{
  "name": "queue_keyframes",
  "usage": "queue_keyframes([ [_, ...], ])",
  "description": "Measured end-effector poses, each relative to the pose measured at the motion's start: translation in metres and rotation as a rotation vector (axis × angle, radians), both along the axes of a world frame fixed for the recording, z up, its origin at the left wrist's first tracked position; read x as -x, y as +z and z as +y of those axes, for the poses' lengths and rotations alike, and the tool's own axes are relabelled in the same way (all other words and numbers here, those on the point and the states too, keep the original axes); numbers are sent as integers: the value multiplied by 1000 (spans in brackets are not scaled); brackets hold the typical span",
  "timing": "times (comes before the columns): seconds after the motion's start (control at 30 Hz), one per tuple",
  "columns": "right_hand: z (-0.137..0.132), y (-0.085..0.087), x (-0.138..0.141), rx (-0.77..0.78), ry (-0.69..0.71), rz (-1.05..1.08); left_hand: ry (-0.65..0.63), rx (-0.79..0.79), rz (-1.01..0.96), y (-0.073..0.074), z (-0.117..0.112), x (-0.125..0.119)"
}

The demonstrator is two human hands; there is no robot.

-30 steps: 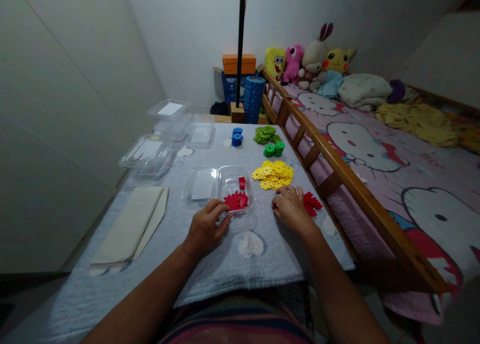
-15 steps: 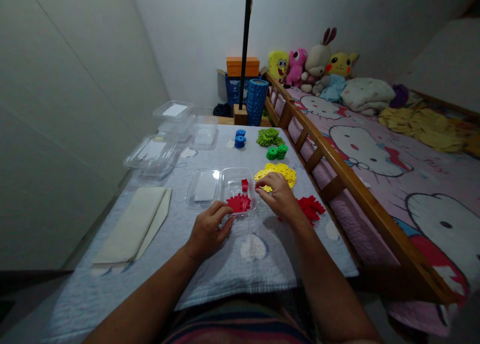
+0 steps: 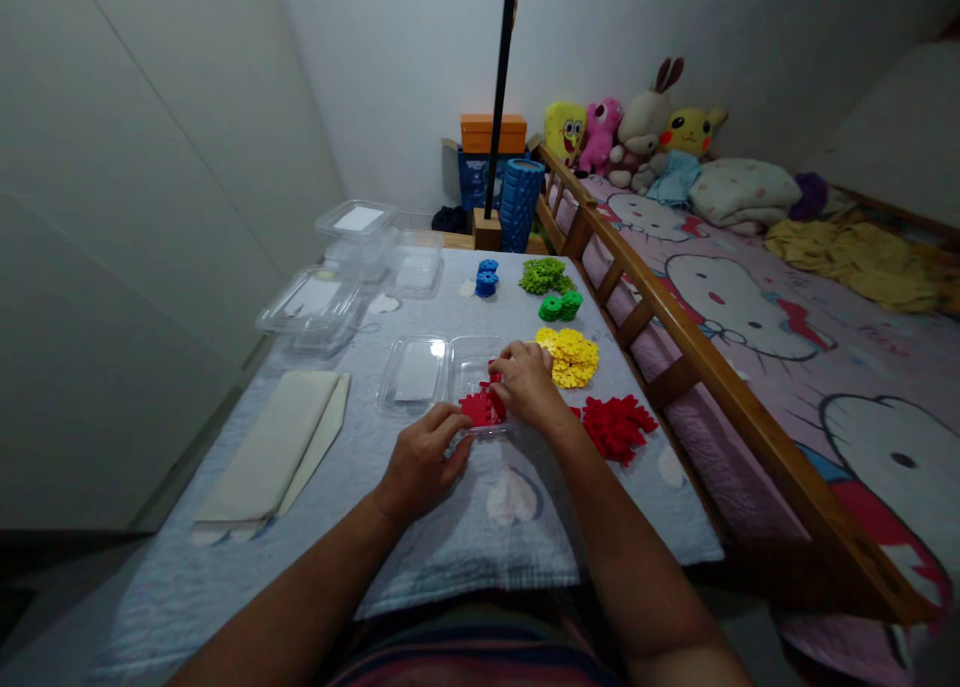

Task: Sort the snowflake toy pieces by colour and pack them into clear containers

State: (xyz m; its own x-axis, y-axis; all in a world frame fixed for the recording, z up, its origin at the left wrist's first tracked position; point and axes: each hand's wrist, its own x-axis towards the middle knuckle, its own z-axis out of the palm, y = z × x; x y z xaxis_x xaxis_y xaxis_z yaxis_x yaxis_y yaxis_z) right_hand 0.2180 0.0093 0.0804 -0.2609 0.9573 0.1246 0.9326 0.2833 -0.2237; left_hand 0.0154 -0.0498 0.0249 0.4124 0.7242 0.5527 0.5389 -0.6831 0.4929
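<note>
Far left of the box [image 3: 469, 360] lies a folded cloth [image 3: 270, 447], with spare boxes [image 3: 315, 307] stacked behind it. The lid [image 3: 416, 372] lies open, joined to the box's left side. The left hand [image 3: 424, 462] sits at the box's near left corner, fingers curled and tips touching the rim; a firm grip cannot be told. The red pieces [image 3: 476, 409] lie in the box against its near wall, just beyond those tips. The right hand [image 3: 529, 387] reaches in from the box's right, closer to the pieces, with its fingers bunched narrow and pointing left and down at them. Whether they pinch one is hidden. Right of the box, by that wrist, lies a red pile [image 3: 615, 427], with a yellow pile [image 3: 574, 357] behind it.
</note>
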Motion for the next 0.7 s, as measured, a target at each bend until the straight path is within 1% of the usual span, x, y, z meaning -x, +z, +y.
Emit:
queue_keyframes([
  [0.07, -4, 1, -15, -9, -48, 29, 2, 2, -1, 0, 0, 0],
  [0.13, -9, 3, -35, -12, -132, 20, 5, 9, -4, 0, 0, 1],
  [0.23, -21, 5, -67, 25, -255, -68, 17, 14, -14, 1, 0, 1],
  [0.33, -32, 2, -87, 94, -277, -187, 27, 7, -24, 2, 0, 1],
  [0.4, -37, -2, -90, 131, -258, -264, 25, 6, -22, 3, 0, 0],
  [0.53, -39, -13, -87, 172, -232, -369, 22, 7, -16, 2, 1, 0],
  [0.63, -38, -17, -86, 170, -236, -379, 24, 7, -15, 0, 1, 1],
  [0.7, -36, -14, -86, 150, -236, -339, 22, 14, -12, 0, 1, 1],
])
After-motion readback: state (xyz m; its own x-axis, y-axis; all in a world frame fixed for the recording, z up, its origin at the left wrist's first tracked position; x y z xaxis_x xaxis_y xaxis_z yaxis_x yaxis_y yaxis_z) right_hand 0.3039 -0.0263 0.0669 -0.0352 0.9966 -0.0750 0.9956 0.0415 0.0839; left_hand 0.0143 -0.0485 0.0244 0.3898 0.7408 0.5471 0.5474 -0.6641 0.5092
